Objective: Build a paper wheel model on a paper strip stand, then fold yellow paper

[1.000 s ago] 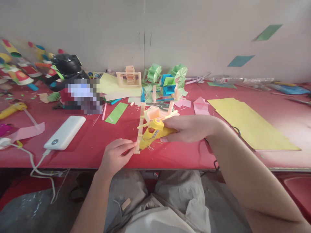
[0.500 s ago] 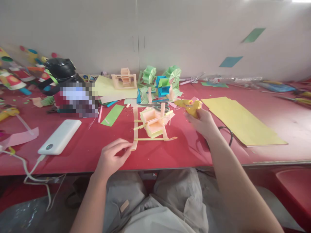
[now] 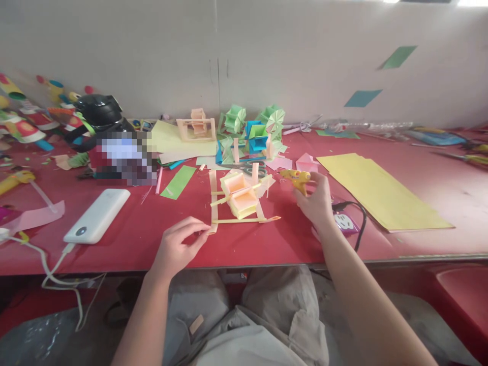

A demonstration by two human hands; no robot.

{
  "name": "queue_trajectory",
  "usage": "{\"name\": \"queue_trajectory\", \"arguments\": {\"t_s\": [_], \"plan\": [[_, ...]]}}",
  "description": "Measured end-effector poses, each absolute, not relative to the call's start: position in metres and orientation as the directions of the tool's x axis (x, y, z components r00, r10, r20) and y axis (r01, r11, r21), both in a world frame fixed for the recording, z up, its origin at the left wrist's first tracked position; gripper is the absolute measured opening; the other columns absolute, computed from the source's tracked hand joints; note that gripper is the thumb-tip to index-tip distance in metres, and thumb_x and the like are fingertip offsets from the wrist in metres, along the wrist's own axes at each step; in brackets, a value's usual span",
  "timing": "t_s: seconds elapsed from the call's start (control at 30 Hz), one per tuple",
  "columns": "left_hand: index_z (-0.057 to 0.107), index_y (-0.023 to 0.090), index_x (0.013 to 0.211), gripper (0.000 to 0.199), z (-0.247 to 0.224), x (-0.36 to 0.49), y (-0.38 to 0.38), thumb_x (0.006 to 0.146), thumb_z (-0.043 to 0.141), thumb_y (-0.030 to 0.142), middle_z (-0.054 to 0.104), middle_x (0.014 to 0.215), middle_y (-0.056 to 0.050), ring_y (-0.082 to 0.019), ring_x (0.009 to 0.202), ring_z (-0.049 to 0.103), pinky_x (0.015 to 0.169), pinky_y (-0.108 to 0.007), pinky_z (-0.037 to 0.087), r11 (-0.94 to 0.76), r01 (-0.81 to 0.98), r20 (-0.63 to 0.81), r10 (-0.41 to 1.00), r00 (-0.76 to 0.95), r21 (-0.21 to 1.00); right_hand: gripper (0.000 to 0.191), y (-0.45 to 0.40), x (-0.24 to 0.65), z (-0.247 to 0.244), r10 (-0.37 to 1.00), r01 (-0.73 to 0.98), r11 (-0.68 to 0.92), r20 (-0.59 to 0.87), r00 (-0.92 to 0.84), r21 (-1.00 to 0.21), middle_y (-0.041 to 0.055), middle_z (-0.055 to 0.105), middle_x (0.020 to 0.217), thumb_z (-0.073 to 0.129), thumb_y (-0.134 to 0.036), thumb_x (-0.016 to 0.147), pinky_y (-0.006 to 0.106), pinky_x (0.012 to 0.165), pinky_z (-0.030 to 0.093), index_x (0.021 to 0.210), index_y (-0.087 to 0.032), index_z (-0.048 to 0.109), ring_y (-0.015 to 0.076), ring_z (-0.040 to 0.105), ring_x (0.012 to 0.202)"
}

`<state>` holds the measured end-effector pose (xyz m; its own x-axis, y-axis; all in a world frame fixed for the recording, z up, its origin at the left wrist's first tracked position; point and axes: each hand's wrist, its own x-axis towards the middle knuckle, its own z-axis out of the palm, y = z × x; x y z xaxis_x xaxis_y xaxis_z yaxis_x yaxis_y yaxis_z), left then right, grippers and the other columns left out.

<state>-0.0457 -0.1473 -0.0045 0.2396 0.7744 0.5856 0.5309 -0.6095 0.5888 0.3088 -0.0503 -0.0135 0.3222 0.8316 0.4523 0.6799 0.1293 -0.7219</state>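
Peach-and-yellow paper wheel frame (image 3: 244, 201) near the front edge of the red table (image 3: 259, 249)

I'd hold the left hand (image 3: 177, 244) still, thumb and fingertips pinching the near end of a peach paper strip (image 3: 214, 203). The right hand's (image 3: 318, 201) fingers curl around the yellow plastic glue gun (image 3: 299, 177); from my feed I can't make out trigger or glue.

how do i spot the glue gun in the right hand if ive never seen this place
On the red table, find the big yellow sheets toward the right. Just left of them, the right hand grips the glue gun, small and yellow. Unlike the yellow tool at the table's far left, this one is held.
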Motion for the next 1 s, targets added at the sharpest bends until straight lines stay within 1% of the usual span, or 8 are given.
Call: {"name": "queue_trajectory", "arguments": {"t_s": [0.1,0.17,0.23,0.33,0.63,0.77,0.9,1.0], "plan": [[0.070,0.019,0.090,0.008,-0.004,-0.046,-0.146,0.089,0.066,0.012,0.073,0.086,-0.005,-0.014,0.078,0.068,0.073,-0.025,0.055,-0.600,0.531,0.577,0.783,0.235,0.599,0.042,-0.066,0.296,0.007,0.617,0.752,0.328,0.732,0.288,-0.572,0.0172,0.057,0.126,0.063,-0.030,0.084,0.047,0.094,0.053,0.124,-0.020,0.054,0.0297,0.055,0.122],[0.070,0.018,0.089,0.007,-0.003,-0.046,-0.144,0.089,0.067,0.012,0.072,0.085,-0.005,-0.013,0.076,0.068,0.071,-0.024,0.054,-0.598,0.525,0.574,0.785,0.232,0.606,0.022,-0.071,0.286,0.023,0.605,0.707,0.483,0.780,0.157,-0.517,0.0136,0.063,0.111,0.056,-0.028,0.091,0.043,0.088,0.056,0.111,-0.021,0.060,0.0258,0.062,0.108],[0.070,0.018,0.087,0.006,-0.002,-0.046,-0.141,0.088,0.068,0.013,0.072,0.083,-0.005,-0.013,0.073,0.066,0.067,-0.024,0.053,-0.595,0.516,0.572,0.789,0.226,0.617,0.021,-0.068,0.276,0.034,0.767,0.606,0.546,0.636,-0.084,-0.579,0.0107,0.067,0.108,0.050,-0.026,0.095,0.041,0.088,0.056,0.110,-0.022,0.065,0.0226,0.065,0.102],[0.071,0.018,0.087,0.005,0.000,-0.045,-0.136,0.088,0.069,0.013,0.072,0.083,-0.004,-0.013,0.072,0.065,0.065,-0.023,0.053,-0.588,0.501,0.562,0.797,0.221,0.636,0.029,-0.053,0.262,0.039,0.845,0.546,0.533,0.441,-0.303,-0.646,0.0115,0.067,0.121,0.053,-0.028,0.094,0.040,0.089,0.056,0.118,-0.022,0.068,0.0237,0.065,0.109],[0.070,0.020,0.088,0.007,0.014,-0.060,-0.114,0.088,0.071,0.028,0.072,0.087,-0.004,-0.016,0.080,0.069,0.075,-0.028,0.056,-0.535,0.508,0.417,0.844,0.337,0.675,0.032,-0.034,0.247,0.013,0.925,0.396,0.303,0.168,-0.339,-0.867,0.0086,0.075,0.101,0.068,-0.044,0.085,0.036,0.082,0.056,0.103,-0.019,0.075,0.0216,0.069,0.088],[0.061,0.022,0.121,0.059,0.020,-0.075,-0.095,0.073,0.083,0.049,0.066,0.123,-0.012,-0.027,0.110,0.067,0.089,-0.036,0.057,-0.426,0.655,0.251,0.903,0.349,0.624,0.032,-0.038,0.246,0.007,0.948,0.199,0.163,0.097,-0.305,-0.966,0.0059,0.075,0.086,0.075,-0.046,0.080,0.037,0.081,0.057,0.097,-0.020,0.076,0.0212,0.070,0.082],[0.017,0.029,0.160,0.132,0.017,-0.083,-0.080,0.055,0.091,0.057,0.026,0.164,-0.022,-0.041,0.147,0.036,0.103,-0.047,0.051,-0.406,0.704,0.148,0.905,0.400,0.582,0.032,-0.044,0.245,0.004,0.971,-0.015,0.031,0.034,-0.236,-0.999,0.0053,0.074,0.081,0.081,-0.043,0.077,0.036,0.083,0.057,0.097,-0.019,0.077,0.0185,0.070,0.081],[-0.003,0.033,0.162,0.148,0.013,-0.080,-0.073,0.052,0.093,0.055,0.009,0.168,-0.023,-0.042,0.151,0.026,0.104,-0.051,0.050,-0.417,0.683,0.100,0.886,0.453,0.600,0.031,-0.047,0.244,0.004,0.976,-0.165,-0.059,-0.023,-0.215,-0.985,0.0045,0.074,0.080,0.086,-0.040,0.071,0.034,0.083,0.057,0.091,-0.018,0.078,0.0165,0.070,0.079]]}}
